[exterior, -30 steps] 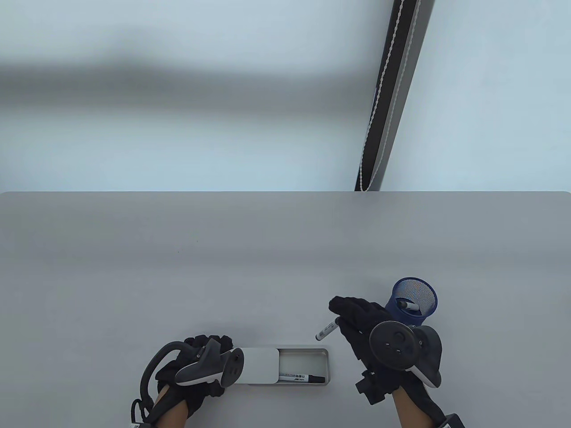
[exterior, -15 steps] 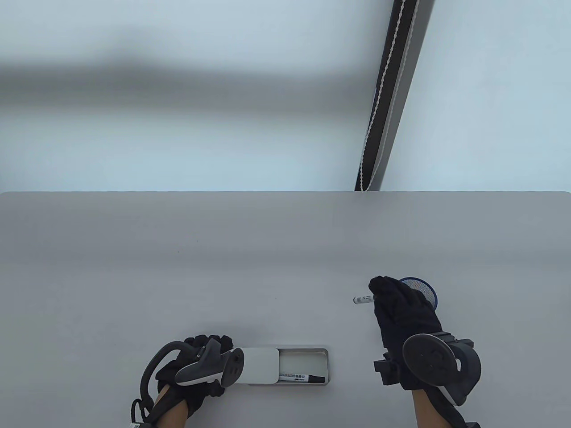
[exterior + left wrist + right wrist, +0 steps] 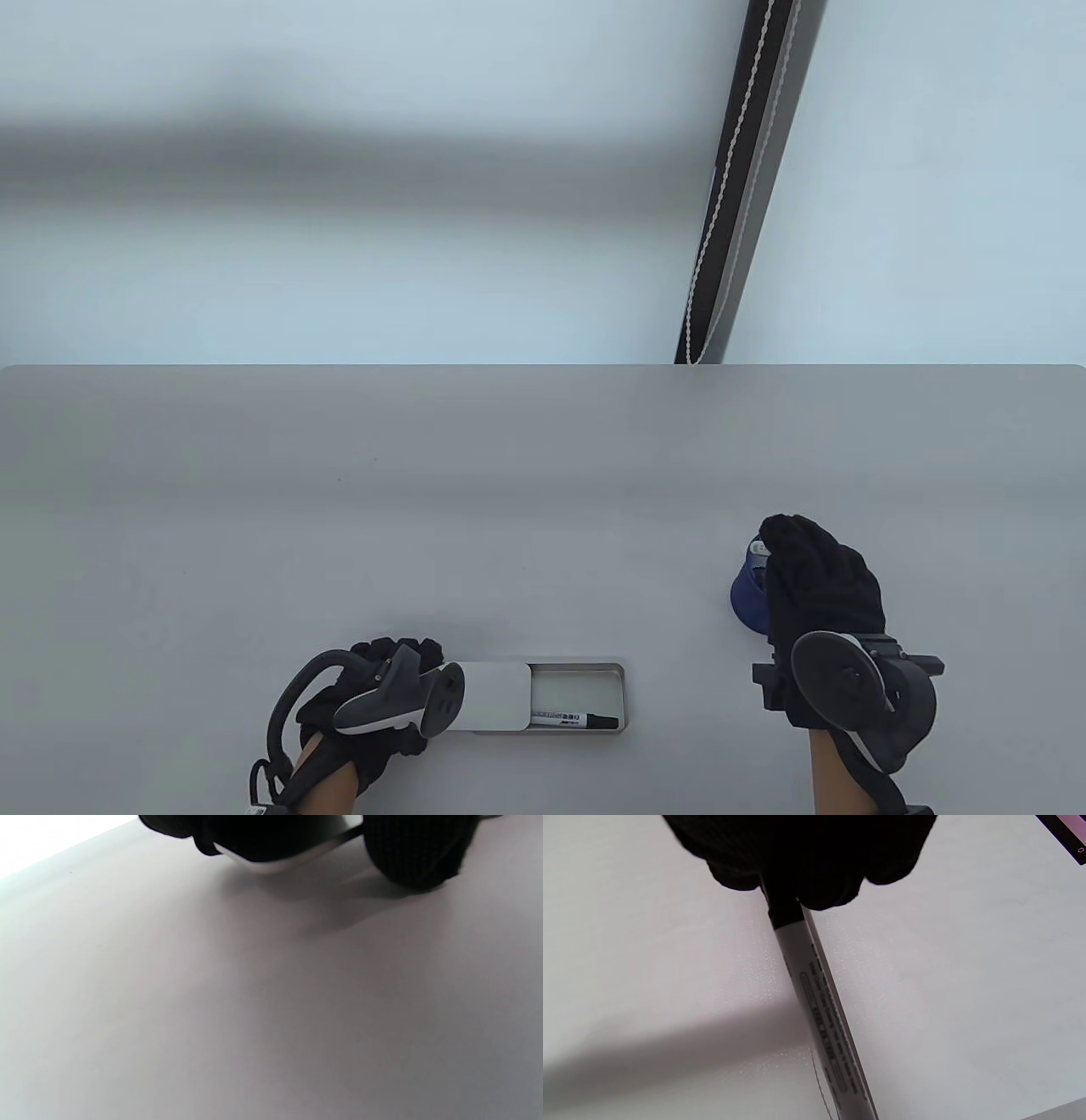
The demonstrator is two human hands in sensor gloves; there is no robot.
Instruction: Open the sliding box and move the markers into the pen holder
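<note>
Right wrist view: right hand [image 3: 806, 853] grip pinches white marker [image 3: 818, 1001], black cap, printed label.

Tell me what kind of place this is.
Probably an office or lab recording desk: a plain grey table, a blue mesh pen holder, and a window-blind cord hanging behind.

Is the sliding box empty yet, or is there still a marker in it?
Not empty. The sliding box is open and one marker lies along its near wall.
</note>
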